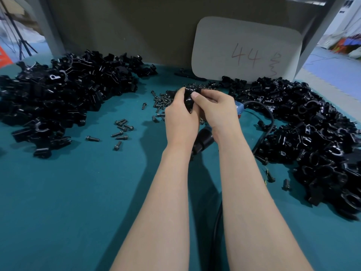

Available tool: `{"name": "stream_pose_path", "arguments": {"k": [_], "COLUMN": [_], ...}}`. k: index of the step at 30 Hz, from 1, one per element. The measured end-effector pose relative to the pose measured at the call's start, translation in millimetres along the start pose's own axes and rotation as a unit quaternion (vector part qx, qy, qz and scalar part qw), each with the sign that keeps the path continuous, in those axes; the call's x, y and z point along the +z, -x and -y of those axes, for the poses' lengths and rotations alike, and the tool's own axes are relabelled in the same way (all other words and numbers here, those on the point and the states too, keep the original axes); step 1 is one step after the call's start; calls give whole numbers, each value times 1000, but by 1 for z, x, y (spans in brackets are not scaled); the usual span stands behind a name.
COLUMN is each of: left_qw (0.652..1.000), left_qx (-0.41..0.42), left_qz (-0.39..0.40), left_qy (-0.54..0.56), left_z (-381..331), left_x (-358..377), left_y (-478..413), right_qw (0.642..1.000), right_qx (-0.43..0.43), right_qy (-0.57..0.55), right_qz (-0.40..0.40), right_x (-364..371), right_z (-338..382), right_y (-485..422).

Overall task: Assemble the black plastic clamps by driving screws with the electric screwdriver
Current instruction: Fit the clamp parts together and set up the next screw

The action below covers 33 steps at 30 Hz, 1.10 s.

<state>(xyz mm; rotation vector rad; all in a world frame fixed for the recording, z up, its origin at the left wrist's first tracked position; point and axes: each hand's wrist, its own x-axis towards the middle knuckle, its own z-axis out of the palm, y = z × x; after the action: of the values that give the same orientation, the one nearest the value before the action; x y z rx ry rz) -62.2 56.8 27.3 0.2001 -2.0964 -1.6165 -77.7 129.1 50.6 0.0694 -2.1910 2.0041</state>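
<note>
A black plastic clamp (189,98) is held up between both hands above the teal table. My left hand (180,116) wraps it from the left. My right hand (214,108) pinches it from the right, thumb on its top. Below my wrists the electric screwdriver (202,141) lies on the table, mostly hidden, its black cable (267,118) curving off to the right. Black screws (123,128) lie scattered left of my hands, and a denser screw heap (163,100) sits just behind them.
A large pile of black clamp parts (58,98) fills the left of the table (78,192). Another pile (316,137) fills the right. A grey card marked "44" (246,51) leans on the back wall. Loose screws (286,184) lie near the right pile.
</note>
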Motion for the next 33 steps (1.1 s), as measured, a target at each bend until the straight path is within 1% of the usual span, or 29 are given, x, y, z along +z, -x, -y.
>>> {"name": "stream_pose_path", "arguments": {"k": [3,5,6,7,8,9,10,11,12,14,15,17,18,20,21,22,23,25,28,33], "left_qw": [1000,999,995,982,959,929,899,874,855,831,825,815,813,813,815,817,818,822,827,828], "left_qx": [0,-27,-63,-109,-157,-201,-236,-261,-280,-307,-316,-326,-327,-325,-324,-323,-321,-314,-309,-310], "left_qz": [-9,-22,-30,-38,-47,-55,-60,-63,-60,-47,-44,-46,-48,-51,-50,-49,-48,-51,-55,-61], "left_qy": [11,35,78,149,230,307,365,405,433,461,466,476,479,480,478,476,475,473,466,462], "left_z": [0,2,3,4,4,4,4,4,4,4,4,5,5,5,4,4,4,5,8,11], "left_x": [-1,-2,-4,-7,-11,-15,-19,-22,-24,-27,-28,-31,-32,-32,-31,-29,-27,-23,-20,-19], "left_y": [0,-2,-3,-5,-7,-9,-11,-12,-12,-11,-11,-11,-11,-13,-14,-13,-13,-12,-13,-12], "right_qw": [1000,992,982,964,943,928,922,919,916,909,907,902,900,901,899,892,883,860,831,822], "right_qx": [-8,-31,-34,-20,18,70,125,164,185,196,196,178,150,52,7,-20,-24,24,88,119], "right_qy": [28,117,179,248,308,343,352,351,353,367,373,388,399,411,420,438,461,508,549,557], "right_qz": [12,-19,-57,-99,-126,-125,-103,-75,-51,-26,-29,-62,-89,-131,-127,-109,-87,-50,-32,-17], "right_x": [-1,-8,-16,-25,-34,-41,-45,-44,-41,-33,-31,-31,-30,-22,-15,-6,2,13,20,24], "right_z": [3,7,8,8,7,5,2,-2,-5,-12,-13,-13,-13,-12,-11,-11,-12,-17,-23,-24], "right_y": [3,3,1,-2,-5,-7,-7,-6,-3,0,0,-1,-2,-4,-4,-3,-4,-7,-12,-17]}}
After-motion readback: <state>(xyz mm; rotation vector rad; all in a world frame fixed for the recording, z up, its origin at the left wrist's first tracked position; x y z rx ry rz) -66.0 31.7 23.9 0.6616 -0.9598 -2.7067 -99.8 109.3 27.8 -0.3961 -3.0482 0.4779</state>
